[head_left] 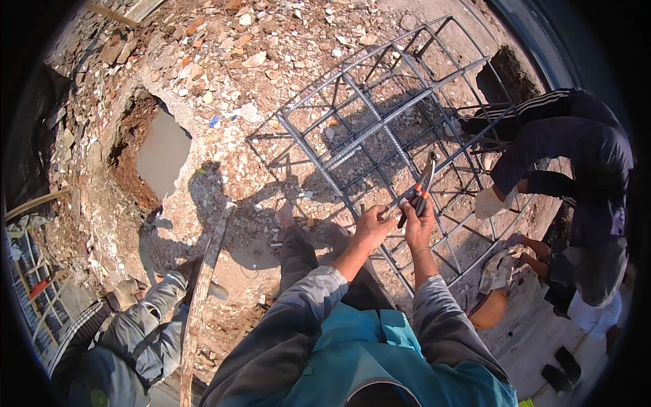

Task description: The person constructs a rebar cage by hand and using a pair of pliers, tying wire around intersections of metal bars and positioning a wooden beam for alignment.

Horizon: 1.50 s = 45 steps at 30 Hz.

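A cage of tied steel rebar (pixel 383 125) stands on the rubble in front of me, its bars crossing in a grid. My right hand (pixel 420 227) is closed round a pair of pincers (pixel 423 186) with orange and black handles, their jaws pointing away over the cage. Close beside it, my left hand (pixel 371 227) has its fingers pressed together at the near side of the cage. Whether those fingers hold a bar, a wire or something else cannot be made out.
Left of the cage is a pit (pixel 163 152) with grey liquid or wet cement inside; another hole (pixel 505 78) lies at the far right. A gloved co-worker (pixel 569 149) bends at the cage's right side. A wooden plank (pixel 207 298) slants near another person (pixel 146 339) at lower left. An orange helmet (pixel 489 308) lies at right.
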Available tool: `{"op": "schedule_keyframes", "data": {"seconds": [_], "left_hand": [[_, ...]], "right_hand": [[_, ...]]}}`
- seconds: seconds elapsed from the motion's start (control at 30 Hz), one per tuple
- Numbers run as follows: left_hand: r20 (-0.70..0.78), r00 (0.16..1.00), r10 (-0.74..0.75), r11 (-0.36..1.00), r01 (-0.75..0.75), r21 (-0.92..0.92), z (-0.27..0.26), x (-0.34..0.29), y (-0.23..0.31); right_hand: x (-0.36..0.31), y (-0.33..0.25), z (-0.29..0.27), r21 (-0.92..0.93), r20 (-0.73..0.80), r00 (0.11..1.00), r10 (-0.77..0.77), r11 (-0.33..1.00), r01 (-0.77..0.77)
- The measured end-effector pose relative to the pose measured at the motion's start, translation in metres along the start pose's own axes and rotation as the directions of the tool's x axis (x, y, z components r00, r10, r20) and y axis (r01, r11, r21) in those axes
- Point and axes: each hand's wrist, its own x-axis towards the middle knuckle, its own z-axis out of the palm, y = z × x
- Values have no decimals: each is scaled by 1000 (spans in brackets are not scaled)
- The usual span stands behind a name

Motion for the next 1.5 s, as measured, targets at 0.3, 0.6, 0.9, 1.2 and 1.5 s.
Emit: {"op": "schedule_keyframes", "data": {"seconds": [0.3, 0.6, 0.9, 1.2, 1.5], "left_hand": [[40, 942, 334, 942, -335, 18, -296, -164, 152], [-219, 502, 837, 546, -798, 255, -467, -216, 338], [-160, 628, 762, 641, -693, 330, -447, -88, 392], [-102, 794, 599, 776, -545, 318, -420, -54, 409], [153, 886, 437, 840, -463, 283, -411, -2, 413]], "right_hand": [[10, -88, 35, 173, -533, 843, -73, 966, 193], [0, 29, 145, 217, -667, 702, 249, 967, -136], [-34, -30, 171, -32, -734, 654, 184, 952, -304], [-40, -54, 174, 81, -808, 536, 244, 947, -310], [-62, 18, 222, 16, -747, 452, 487, 692, -721]]}}
